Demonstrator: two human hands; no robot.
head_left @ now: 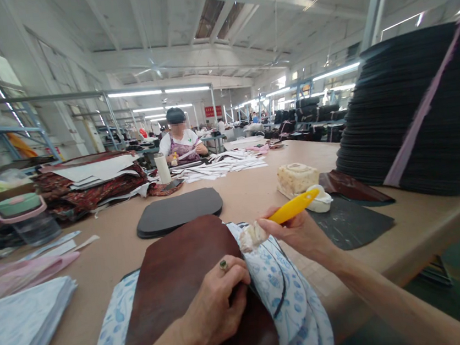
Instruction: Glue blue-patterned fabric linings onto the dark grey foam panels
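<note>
Worktable [251, 189]: lidded jar [37, 230], contents unclear; right hand [301, 234] gripping yellow brush [294, 206], left hand [217, 298] curled on brown panel [178, 267], hold unclear.

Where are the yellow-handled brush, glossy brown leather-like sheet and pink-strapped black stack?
Yellow-handled brush [289, 210]: head view, handle.
Glossy brown leather-like sheet [179, 275]: head view, upper face.
Pink-strapped black stack [389, 115]: head view, curved side.

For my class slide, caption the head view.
Right hand holds a yellow-handled brush at blue-patterned white pieces; left hand on a rounded brown sheet.
</note>
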